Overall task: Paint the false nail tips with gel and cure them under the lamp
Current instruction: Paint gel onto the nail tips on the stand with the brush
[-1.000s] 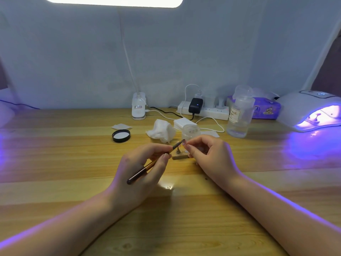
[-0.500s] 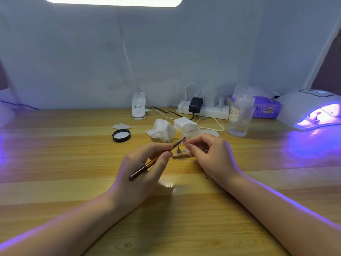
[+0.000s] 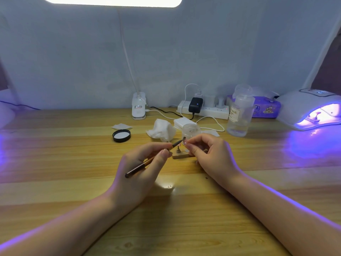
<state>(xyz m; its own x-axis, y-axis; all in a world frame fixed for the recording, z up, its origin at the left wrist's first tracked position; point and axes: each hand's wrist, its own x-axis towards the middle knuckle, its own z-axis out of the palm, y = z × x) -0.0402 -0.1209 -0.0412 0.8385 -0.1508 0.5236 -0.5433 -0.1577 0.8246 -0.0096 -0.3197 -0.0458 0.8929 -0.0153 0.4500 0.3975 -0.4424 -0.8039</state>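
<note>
We see the left hand (image 3: 142,174) pinching a slim dark-brown brush with a gold ferrule (image 3: 153,159) between thumb and fingertips, pen-style. The brush's long axis slants from its butt end low on the left up to the bristles on the right, which point at the right hand (image 3: 212,156). That hand's thumb and forefinger pinch a small, pale false nail tip (image 3: 185,143); it is too small for us to judge its colour or finish. The bristles meet the tip just above a small wooden holder block (image 3: 180,155) on the light wooden table (image 3: 73,163). Behind the fingers stands a clear little jar (image 3: 191,129), beside a crumpled white tissue (image 3: 162,131) and, farther left, a black round lid (image 3: 121,135). To the right a clear pump bottle (image 3: 239,115) carries a label on which we can read only "NAIL". At the far right a white curing lamp (image 3: 311,108) glows violet, with a holder inside.
</note>
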